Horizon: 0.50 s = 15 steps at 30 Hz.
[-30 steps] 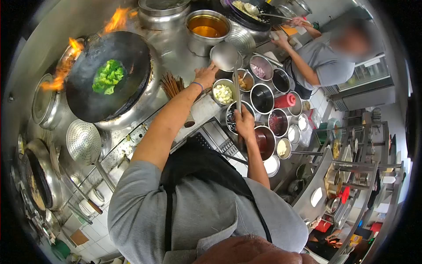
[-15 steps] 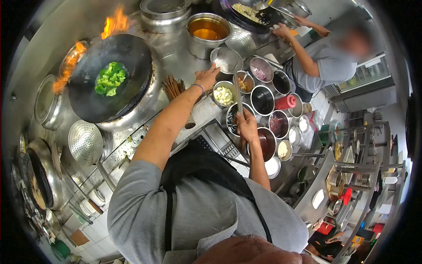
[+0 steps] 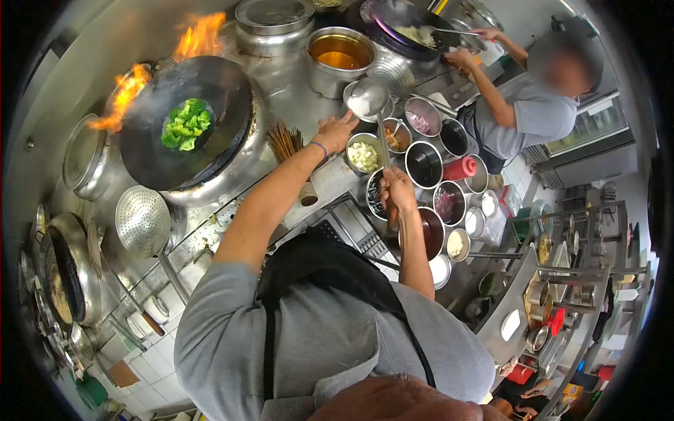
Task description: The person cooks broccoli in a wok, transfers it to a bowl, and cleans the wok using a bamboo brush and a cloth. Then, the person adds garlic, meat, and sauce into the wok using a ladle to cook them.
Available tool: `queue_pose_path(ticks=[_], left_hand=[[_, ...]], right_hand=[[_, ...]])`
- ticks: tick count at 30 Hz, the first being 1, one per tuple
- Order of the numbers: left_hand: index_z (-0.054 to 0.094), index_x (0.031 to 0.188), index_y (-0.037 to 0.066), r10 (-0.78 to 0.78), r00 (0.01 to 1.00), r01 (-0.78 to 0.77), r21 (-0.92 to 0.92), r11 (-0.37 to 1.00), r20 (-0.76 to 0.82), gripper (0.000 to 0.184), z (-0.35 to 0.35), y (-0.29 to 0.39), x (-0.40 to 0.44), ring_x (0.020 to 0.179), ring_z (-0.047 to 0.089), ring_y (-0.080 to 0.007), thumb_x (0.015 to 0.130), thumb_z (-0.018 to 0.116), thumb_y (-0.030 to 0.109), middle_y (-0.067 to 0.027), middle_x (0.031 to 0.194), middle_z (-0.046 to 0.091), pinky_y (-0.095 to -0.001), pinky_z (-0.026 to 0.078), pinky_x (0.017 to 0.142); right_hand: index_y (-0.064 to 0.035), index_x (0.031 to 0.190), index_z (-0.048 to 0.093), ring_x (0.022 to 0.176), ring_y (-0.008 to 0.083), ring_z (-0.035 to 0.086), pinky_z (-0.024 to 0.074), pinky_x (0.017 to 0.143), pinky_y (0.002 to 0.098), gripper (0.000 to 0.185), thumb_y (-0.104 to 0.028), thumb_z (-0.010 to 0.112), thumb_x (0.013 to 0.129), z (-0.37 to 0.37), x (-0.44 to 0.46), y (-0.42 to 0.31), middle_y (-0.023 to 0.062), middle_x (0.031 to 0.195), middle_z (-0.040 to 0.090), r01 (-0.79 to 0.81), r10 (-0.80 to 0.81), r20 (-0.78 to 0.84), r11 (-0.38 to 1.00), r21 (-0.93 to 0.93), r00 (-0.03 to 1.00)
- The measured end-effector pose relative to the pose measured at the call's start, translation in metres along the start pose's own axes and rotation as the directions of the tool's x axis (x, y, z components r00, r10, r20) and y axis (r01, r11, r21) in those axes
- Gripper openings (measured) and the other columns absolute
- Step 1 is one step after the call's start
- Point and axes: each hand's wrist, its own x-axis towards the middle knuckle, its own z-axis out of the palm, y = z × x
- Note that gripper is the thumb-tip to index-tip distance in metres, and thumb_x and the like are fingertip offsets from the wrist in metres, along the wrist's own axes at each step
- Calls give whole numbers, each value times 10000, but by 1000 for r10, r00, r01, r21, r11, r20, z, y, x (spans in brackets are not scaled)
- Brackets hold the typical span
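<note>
Right hand [image 3: 399, 189], head view: clamped round the ladle [image 3: 383, 144] by its handle, wooden end showing below the fist. Left hand [image 3: 336, 133]: fingers spread apart, nothing visibly grasped, near the ladle bowl [image 3: 373, 93]; contact or not, cannot tell. Bowl over the cluster of containers, white stuff [image 3: 359, 106] apparently in it. Diced pale pieces [image 3: 362, 156] just beside the handle, dark tub [image 3: 425, 157] to its right. Broccoli [image 3: 187, 125] in the wok [image 3: 151, 158], well apart from both hands; flames [image 3: 200, 38] beyond the rim.

Possible trouble: spilling white stuff into neighbouring containers, from a wrist roll or a bump against the left fingers. Snagging a rim, from swinging the long handle too low. Knocking the bamboo brush [image 3: 284, 142], from a low left-forearm sweep. Scorching the broccoli, from leaving it unturned over strong heat.
</note>
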Motion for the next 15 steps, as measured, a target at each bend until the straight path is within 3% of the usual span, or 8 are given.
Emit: queue_pose_path(ticks=[3,4,7,9,11,13,15], left_hand=[[422,1481,214,35,991,-50,-115,992,-130,635,-10,5,-42,1355,368,-506,882,549,45,-72,1650,152,-741,290,1039],[458,1453,148,8,991,-28,-146,989,-136,599,-22,10,-63,1354,392,-484,874,556,35,-135,1624,217,-659,331,1074],[573,1346,80,87,905,-221,-286,932,-417,538,-23,-12,-118,1356,433,-415,832,504,-65,-202,1545,365,-471,382,1104],[660,1212,34,-57,858,-205,-442,873,-510,442,-41,-20,-168,1325,483,-377,831,475,-91,-233,1424,508,-365,412,1079],[684,1147,19,-195,788,-114,-450,886,-585,398,-71,-20,-225,1286,513,-394,831,472,-97,-237,1354,567,-404,413,1075],[679,1114,5,-205,646,22,-250,968,-735,372,-75,-45,-270,1224,546,-397,789,523,-87,-221,1276,612,-446,417,1070],[669,1119,-1,-260,549,249,-142,958,-794,338,-85,-59,-307,1244,517,-405,806,559,-67,-213,1272,607,-466,393,1083]], right_hand=[[-48,952,551,417,103,455,401,323,278,158,-201,549,993,-10,4,-6,21,669,538,-43,38,30,980,193,999],[-63,931,537,426,91,453,405,332,270,164,-211,531,1002,-12,3,-9,18,683,539,-46,39,40,980,194,998],[-77,915,525,436,77,451,407,339,260,171,-219,512,1011,-13,-9,-20,15,701,541,-33,23,47,978,204,999],[-68,908,524,431,84,454,404,332,266,171,-210,524,1005,-16,-14,-25,23,693,543,-8,-1,41,976,218,999],[-53,887,522,421,103,462,399,319,279,179,-194,547,993,-20,-18,-30,38,673,545,21,-30,33,973,231,999],[-63,897,518,425,93,454,394,316,272,177,-204,527,1003,-20,-29,-41,34,682,536,8,-16,26,961,276,1000],[-71,906,512,428,87,450,391,315,268,174,-213,518,1007,-20,-42,-52,31,692,533,-20,6,45,946,325,999]])
